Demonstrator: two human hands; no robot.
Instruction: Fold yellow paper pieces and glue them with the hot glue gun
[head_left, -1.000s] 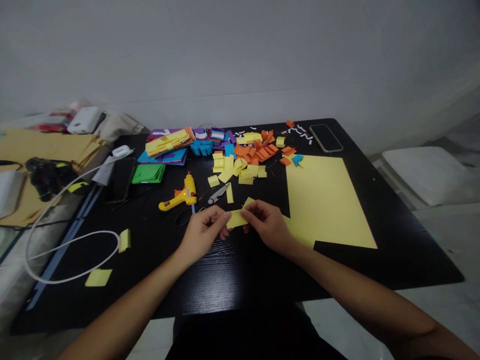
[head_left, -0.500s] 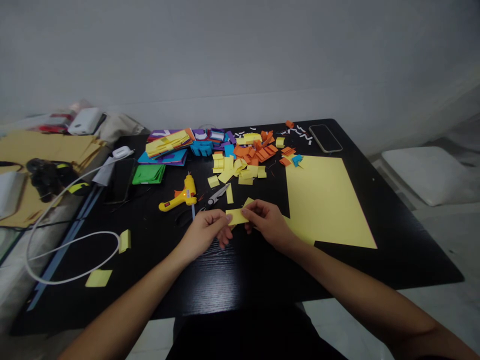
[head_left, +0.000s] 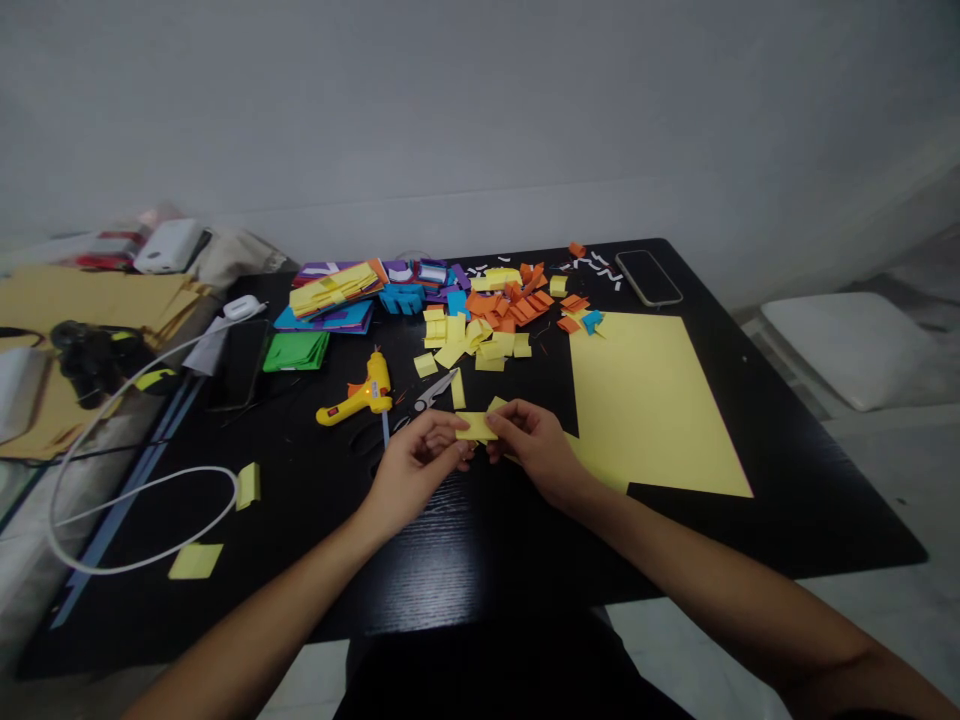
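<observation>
Between my two hands is a small yellow paper strip [head_left: 475, 427], held just above the black table. My left hand [head_left: 420, 462] has its fingers closed at the strip's left end. My right hand [head_left: 534, 448] pinches the right end between thumb and fingers. Just beyond my left hand lie scissors [head_left: 433, 391], their handles partly hidden. A yellow glue gun [head_left: 367, 390] rests to the left of them. Several folded yellow paper pieces [head_left: 491, 348] are heaped farther back, beside orange paper pieces [head_left: 517, 305].
A large yellow sheet [head_left: 649, 400] covers part of the table's right side. A phone [head_left: 649, 278] lies at the back right. Stacked coloured papers [head_left: 337, 290] and a green paper bundle [head_left: 297, 350] sit at the back left. A white cable [head_left: 142, 500] loops at the left.
My left hand has shifted its grip: the thumb has come off the strip's front face and the fingers now sit at its upper left edge. My right hand stays nearly still.
</observation>
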